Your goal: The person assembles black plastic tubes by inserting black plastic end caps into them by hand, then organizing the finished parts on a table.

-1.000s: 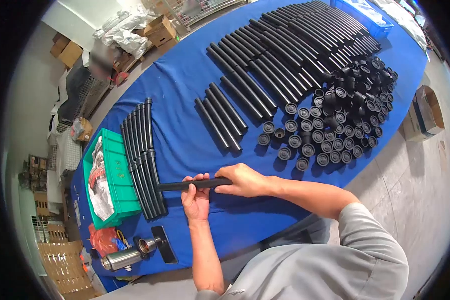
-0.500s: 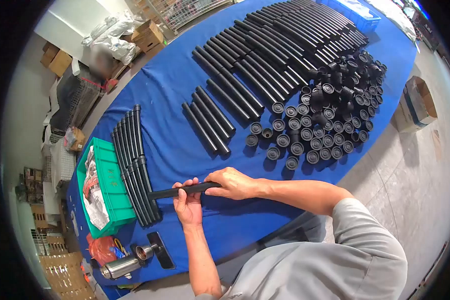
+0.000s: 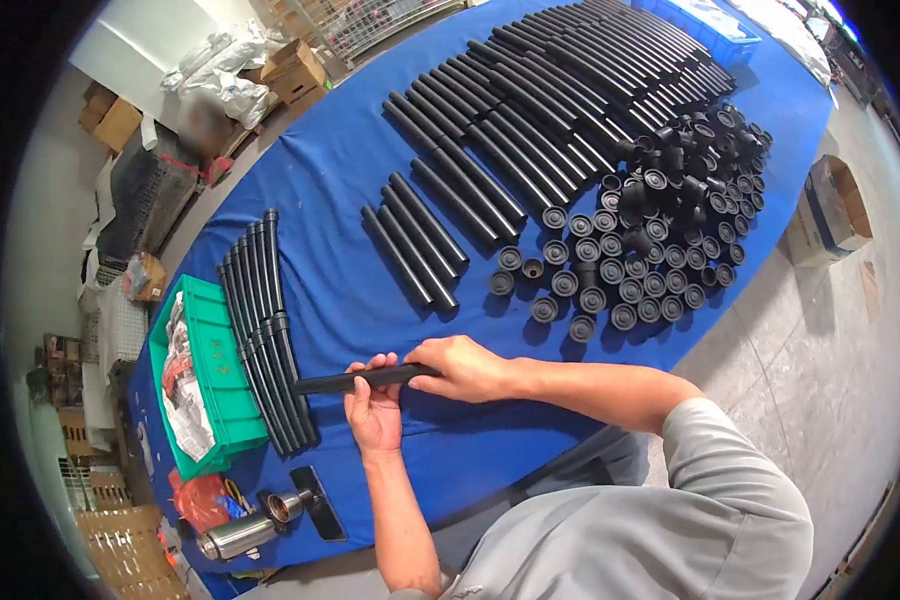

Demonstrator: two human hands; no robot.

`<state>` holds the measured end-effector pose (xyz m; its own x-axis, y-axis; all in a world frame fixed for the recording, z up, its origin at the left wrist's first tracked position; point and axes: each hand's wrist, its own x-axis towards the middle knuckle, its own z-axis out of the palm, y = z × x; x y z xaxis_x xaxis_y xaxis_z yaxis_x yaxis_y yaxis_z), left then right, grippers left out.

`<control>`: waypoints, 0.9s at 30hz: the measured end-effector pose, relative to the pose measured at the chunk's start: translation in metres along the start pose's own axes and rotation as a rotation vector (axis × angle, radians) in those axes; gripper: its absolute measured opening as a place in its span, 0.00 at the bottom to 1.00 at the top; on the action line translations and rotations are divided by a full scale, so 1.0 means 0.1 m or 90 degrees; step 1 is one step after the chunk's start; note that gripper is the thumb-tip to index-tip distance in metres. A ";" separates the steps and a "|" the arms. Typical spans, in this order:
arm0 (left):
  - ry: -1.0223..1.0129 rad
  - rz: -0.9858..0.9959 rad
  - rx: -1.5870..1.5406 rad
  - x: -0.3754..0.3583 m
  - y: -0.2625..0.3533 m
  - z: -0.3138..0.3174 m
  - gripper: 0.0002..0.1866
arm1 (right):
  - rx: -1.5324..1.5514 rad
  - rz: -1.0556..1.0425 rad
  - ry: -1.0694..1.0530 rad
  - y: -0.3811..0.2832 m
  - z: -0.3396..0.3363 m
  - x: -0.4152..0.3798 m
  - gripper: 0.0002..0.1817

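A black tube [image 3: 322,384] lies across both hands, its left end beside a row of capped black tubes [image 3: 273,290]. My left hand [image 3: 375,412] is palm up under the tube's middle, thumb and fingers curled round it. My right hand [image 3: 462,368] wraps the tube's right end and hides it. Beyond the hands, several loose black tubes [image 3: 410,235] lie side by side. To the right of them sits a heap of round black caps [image 3: 630,265], many with ringed faces up.
A green crate [image 3: 232,385] with crumpled paper stands at left. Near it are a steel flask [image 3: 235,538], a phone [image 3: 322,503] and a red bag [image 3: 200,498]. Many tubes [image 3: 570,70] and a blue bin [image 3: 735,42] occupy the far end. A cardboard box [image 3: 832,210] stands on the floor.
Both hands keep their hold on the tube with hardly any movement. The whole view has shifted very slightly.
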<state>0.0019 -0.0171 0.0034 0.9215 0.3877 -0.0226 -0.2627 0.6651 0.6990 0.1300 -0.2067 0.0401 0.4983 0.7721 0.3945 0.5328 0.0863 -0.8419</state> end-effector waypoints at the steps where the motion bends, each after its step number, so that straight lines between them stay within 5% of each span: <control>1: 0.012 -0.012 -0.006 0.01 0.01 -0.02 0.13 | -0.052 0.001 -0.012 0.12 0.08 -0.07 0.15; 4: 0.012 0.001 -0.017 0.00 0.00 -0.05 0.13 | -0.087 0.031 -0.041 -0.06 0.02 -0.04 0.17; 6: 0.004 -0.004 -0.024 -0.01 0.00 -0.03 0.13 | 0.214 0.394 -0.240 -0.26 -0.24 0.10 0.19; 10: 0.035 -0.015 -0.011 0.01 0.00 0.05 0.13 | -0.178 -0.016 -0.041 0.12 0.09 -0.08 0.21; 12: 0.037 -0.016 -0.036 0.01 -0.01 0.00 0.12 | -0.169 0.009 -0.050 0.05 0.09 -0.08 0.23; 14: 0.003 -0.012 -0.069 0.01 -0.02 -0.02 0.12 | 0.053 0.108 -0.084 -0.05 -0.03 0.00 0.16; 16: 0.004 -0.014 -0.053 0.02 -0.01 0.02 0.11 | 0.164 0.396 -0.195 -0.29 -0.20 0.13 0.16; 17: 0.029 -0.020 -0.045 0.03 -0.01 0.05 0.10 | -0.060 -0.005 -0.020 0.15 0.04 -0.02 0.18; 20: 0.039 -0.034 -0.065 0.03 0.00 0.02 0.10 | -0.265 -0.086 0.008 0.07 0.08 -0.05 0.19; 23: 0.003 -0.029 -0.072 0.03 0.00 0.02 0.10 | 0.239 0.426 -0.169 -0.21 -0.12 0.09 0.18; 24: -0.008 -0.030 -0.071 0.03 0.00 0.03 0.10 | 0.319 0.447 -0.170 -0.08 -0.10 0.08 0.18; 26: 0.023 -0.024 -0.067 0.03 0.00 0.06 0.10 | -0.028 0.011 -0.009 0.14 0.05 -0.02 0.19; 27: 0.026 -0.022 -0.070 0.05 0.00 0.06 0.10 | -0.109 -0.044 0.001 0.12 0.07 -0.02 0.19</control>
<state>0.0078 -0.0190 0.0079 0.9189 0.3870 -0.0761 -0.2622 0.7436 0.6151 0.1311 -0.2029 0.0266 0.4573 0.7675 0.4492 0.6744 0.0300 -0.7377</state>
